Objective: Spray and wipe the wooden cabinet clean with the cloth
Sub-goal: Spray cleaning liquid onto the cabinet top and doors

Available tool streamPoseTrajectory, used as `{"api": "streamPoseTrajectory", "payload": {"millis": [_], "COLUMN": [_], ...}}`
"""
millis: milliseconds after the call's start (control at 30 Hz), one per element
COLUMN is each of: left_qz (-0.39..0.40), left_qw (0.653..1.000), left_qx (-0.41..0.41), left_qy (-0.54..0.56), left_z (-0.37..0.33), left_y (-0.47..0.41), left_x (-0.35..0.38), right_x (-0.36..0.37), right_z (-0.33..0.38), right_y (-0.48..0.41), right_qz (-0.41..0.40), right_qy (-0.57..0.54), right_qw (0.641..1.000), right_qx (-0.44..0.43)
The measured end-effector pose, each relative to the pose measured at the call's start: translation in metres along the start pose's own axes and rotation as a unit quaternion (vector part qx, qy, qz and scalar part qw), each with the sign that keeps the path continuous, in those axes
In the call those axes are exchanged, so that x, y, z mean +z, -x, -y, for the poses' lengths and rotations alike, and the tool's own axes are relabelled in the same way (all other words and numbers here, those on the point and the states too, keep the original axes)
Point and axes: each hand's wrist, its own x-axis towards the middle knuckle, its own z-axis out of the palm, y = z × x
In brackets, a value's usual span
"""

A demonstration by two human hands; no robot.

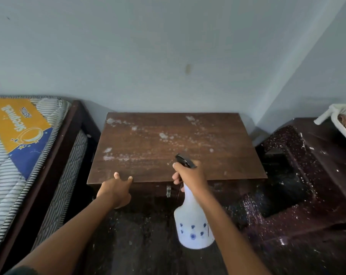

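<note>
A dark wooden cabinet (pixel 148 143) stands against the wall, its top marked with whitish dusty patches. My right hand (pixel 190 175) grips the neck of a white spray bottle (pixel 192 225) with blue flower prints. The bottle's black trigger head (pixel 185 160) points over the front part of the cabinet top. My left hand (pixel 115 190) rests on the cabinet's front edge near the left corner, with thumb and a fingertip on the top. A small pale patch shows under that hand; I cannot tell what it is. No cloth is plainly visible.
A bed with a striped mattress (pixel 19 147) and dark frame (pixel 55 155) stands close on the left. A dark speckled stone ledge (pixel 311 175) lies on the right, with a white basket (pixel 341 120) at its far end. The cabinet front carries a clear handle (pixel 168 190).
</note>
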Motion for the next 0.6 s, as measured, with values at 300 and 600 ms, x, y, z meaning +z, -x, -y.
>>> {"api": "streamPoseTrajectory", "payload": {"millis": [300, 600], "left_qz": [-0.119, -0.178], "left_qw": [0.993, 0.984], "left_qx": [0.004, 0.002], "left_qy": [0.000, -0.014], "left_z": [-0.002, -0.006], "left_y": [-0.008, -0.031], "left_x": [0.010, -0.006], "right_x": [-0.109, -0.111], "right_z": [-0.069, -0.144], "right_y": [-0.031, -0.040], "right_qz": [-0.264, -0.263], "right_qy": [-0.068, -0.091], "right_qw": [0.958, 0.939], "right_qx": [-0.093, -0.203]}}
